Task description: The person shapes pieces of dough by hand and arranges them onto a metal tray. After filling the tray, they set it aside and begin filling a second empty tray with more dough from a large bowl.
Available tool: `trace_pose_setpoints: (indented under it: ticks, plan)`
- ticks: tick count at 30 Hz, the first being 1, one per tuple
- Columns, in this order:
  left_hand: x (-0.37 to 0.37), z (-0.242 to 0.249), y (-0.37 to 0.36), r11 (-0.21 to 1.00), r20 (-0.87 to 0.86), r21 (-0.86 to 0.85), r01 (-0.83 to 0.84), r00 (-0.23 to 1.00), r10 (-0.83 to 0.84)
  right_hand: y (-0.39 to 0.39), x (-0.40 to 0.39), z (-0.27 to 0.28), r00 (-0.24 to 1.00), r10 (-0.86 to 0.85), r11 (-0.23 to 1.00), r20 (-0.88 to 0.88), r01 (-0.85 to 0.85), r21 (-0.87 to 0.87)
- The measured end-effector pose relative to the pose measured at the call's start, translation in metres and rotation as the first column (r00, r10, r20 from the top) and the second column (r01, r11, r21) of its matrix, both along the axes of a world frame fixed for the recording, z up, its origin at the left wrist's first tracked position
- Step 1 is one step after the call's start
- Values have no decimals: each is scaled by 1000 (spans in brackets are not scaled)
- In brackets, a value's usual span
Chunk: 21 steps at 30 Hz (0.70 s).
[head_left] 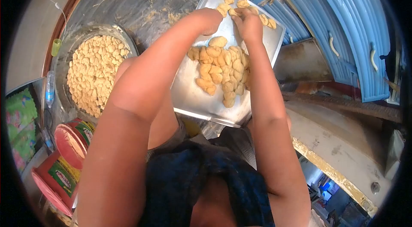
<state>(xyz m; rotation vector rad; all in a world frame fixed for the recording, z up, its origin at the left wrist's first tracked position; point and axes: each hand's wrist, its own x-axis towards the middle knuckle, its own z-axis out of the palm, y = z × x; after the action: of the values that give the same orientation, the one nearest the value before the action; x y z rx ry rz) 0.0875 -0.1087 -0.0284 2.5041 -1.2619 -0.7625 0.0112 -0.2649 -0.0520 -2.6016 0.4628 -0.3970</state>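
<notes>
Dough pieces (231, 61) on a metal tray (189, 91), both hands at its far end.
Most lie heaped mid-tray, others spread near the far edge. The left hand (210, 21) is curled, its grip hidden; the right hand (249, 24) has its fingers bent narrowly at the far pieces, whether holding one I cannot tell. A basin (62, 72) of similar pieces stands left of the tray.

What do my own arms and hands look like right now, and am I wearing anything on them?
Your left arm and right arm are bare, with no sleeves showing. Your left hand and right hand are ungloved, and no watch or bracelet shows. Your top is dark with mottled blue patches.
</notes>
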Motion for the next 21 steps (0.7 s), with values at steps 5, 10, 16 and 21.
trace_pose_setpoints:
  ticks: [5,10,16,21]
  plan:
    - [8,-16,-7,1000,21,21,17,1000,-17,48,-31,29,884,198,978,-425,-145,153]
    - [4,-6,-9,994,33,98,45,998,-48,35,-35,21,962,121,969,-245,-61,240]
    - [-2,-5,-10,999,21,39,7,1000,-8,-9,-18,-2,972,-224,969,68,214,126]
    - [-8,7,-10,994,13,-101,-52,998,54,2,-32,25,980,-119,992,-157,113,-48]
